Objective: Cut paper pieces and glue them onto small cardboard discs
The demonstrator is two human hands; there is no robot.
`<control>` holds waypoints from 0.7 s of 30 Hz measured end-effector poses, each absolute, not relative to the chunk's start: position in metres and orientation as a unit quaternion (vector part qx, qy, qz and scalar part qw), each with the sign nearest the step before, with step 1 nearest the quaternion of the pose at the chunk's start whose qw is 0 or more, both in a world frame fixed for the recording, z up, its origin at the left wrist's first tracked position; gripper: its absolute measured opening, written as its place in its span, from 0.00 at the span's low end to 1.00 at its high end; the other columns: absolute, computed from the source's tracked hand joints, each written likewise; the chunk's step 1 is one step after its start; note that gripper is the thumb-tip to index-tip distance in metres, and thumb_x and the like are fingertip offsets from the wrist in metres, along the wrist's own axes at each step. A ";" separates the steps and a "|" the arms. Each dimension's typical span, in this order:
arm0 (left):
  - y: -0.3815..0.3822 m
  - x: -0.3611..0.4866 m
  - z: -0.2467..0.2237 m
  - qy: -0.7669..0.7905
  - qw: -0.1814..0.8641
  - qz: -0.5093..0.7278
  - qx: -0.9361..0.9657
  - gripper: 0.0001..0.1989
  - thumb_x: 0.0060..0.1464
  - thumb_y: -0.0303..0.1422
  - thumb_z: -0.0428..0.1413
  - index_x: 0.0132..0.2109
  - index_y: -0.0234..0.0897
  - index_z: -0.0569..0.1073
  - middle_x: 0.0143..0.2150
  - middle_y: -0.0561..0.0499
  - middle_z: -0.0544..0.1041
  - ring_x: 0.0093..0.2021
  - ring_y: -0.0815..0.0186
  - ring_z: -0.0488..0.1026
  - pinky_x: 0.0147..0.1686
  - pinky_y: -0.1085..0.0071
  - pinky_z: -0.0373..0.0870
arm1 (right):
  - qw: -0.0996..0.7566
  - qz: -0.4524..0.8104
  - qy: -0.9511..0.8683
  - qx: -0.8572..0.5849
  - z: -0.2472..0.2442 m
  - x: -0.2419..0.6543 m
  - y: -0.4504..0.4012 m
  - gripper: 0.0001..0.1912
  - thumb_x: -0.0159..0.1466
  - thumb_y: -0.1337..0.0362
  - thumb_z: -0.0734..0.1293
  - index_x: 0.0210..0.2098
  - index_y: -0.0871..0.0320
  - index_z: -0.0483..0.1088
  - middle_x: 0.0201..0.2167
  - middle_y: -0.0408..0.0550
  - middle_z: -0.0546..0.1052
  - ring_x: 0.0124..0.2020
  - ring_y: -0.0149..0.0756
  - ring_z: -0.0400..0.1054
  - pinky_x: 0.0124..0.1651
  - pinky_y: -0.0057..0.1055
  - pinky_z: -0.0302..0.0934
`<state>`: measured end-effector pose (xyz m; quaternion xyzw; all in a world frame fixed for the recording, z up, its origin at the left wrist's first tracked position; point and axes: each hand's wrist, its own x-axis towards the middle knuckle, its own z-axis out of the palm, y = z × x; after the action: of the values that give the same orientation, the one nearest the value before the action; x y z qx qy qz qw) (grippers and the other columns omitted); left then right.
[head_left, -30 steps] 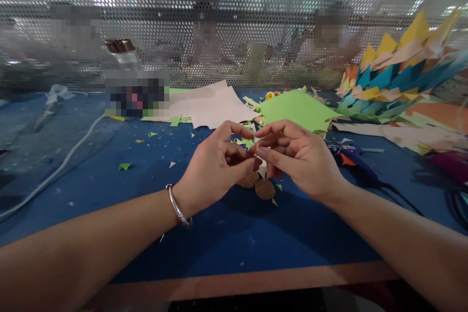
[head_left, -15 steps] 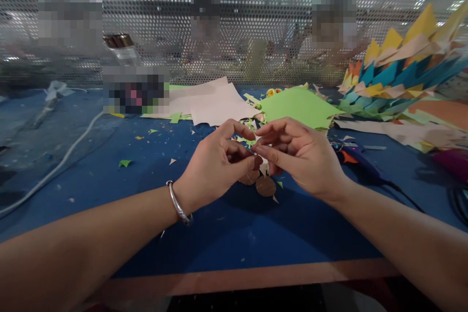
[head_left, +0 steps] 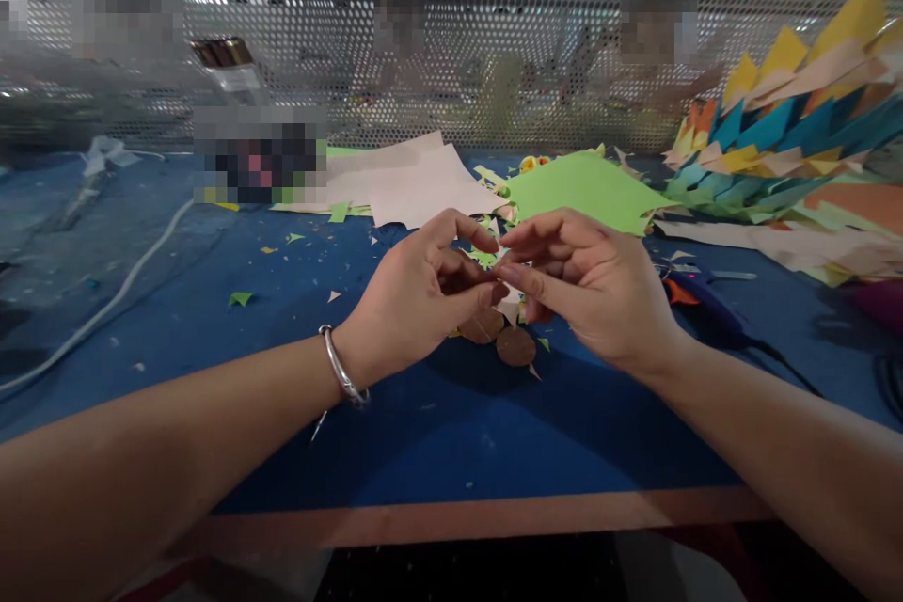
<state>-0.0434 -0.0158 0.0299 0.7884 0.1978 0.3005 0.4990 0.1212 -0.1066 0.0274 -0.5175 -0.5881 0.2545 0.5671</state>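
My left hand (head_left: 416,296) and my right hand (head_left: 607,296) meet over the middle of the table, fingertips almost touching. Thumb and fingers are pinched on each hand; whatever lies between them is too small to make out. A silver bangle (head_left: 341,369) circles my left wrist. Just below the fingertips, two brown discs (head_left: 515,346) lie on the blue table (head_left: 451,451), one partly covered by my left hand. White and green paper scraps (head_left: 509,308) are scattered behind and beside the discs.
Behind my hands lie pale pink paper (head_left: 430,183) and green paper (head_left: 585,193). A spiky folded-paper piece (head_left: 783,146) stands at right, near a dark corded tool (head_left: 712,308) with an orange part. A white cable (head_left: 151,259) runs along the left; a perforated screen (head_left: 451,103) rises behind.
The view has shifted slightly, so the table and papers appear higher. Both hands keep nearly the same pinched pose, with my right hand's fingers moved a little.
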 end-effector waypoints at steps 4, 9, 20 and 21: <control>-0.016 -0.043 0.032 0.198 0.502 0.277 0.795 0.14 0.52 0.28 0.61 0.44 0.39 0.66 0.28 0.54 0.80 0.30 0.65 0.80 0.26 0.74 0.68 | 0.573 0.256 -0.579 -0.520 0.027 0.121 -0.106 0.14 0.60 0.57 0.76 0.41 0.55 0.73 0.34 0.42 0.76 0.20 0.24 0.67 0.23 0.26 0.68; -0.007 -0.048 0.044 0.206 0.466 0.260 0.820 0.13 0.52 0.28 0.61 0.44 0.38 0.68 0.27 0.55 0.81 0.27 0.67 0.78 0.24 0.74 0.64 | 0.595 0.223 -0.550 -0.542 0.027 0.124 -0.104 0.13 0.60 0.56 0.75 0.39 0.55 0.72 0.34 0.43 0.77 0.19 0.24 0.67 0.21 0.26 0.65; 0.022 -0.046 0.042 0.260 0.513 0.355 0.737 0.15 0.49 0.29 0.65 0.43 0.39 0.71 0.29 0.54 0.82 0.35 0.64 0.81 0.41 0.67 0.74 | 0.361 -0.008 -0.792 -0.492 0.013 0.128 -0.097 0.07 0.69 0.68 0.63 0.41 0.60 0.73 0.35 0.48 0.79 0.31 0.31 0.71 0.33 0.29 0.63; 0.023 -0.044 0.040 0.267 0.521 0.347 0.733 0.15 0.49 0.29 0.65 0.43 0.38 0.72 0.29 0.54 0.81 0.36 0.64 0.81 0.42 0.66 0.74 | 0.317 -0.044 -0.817 -0.479 0.012 0.125 -0.096 0.08 0.69 0.69 0.62 0.41 0.61 0.74 0.35 0.50 0.79 0.33 0.34 0.71 0.34 0.30 0.63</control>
<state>-0.0442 0.0234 0.0395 0.7327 0.2670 0.3470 0.5210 0.1245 -0.0964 0.0120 -0.4792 -0.8171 -0.0442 0.3174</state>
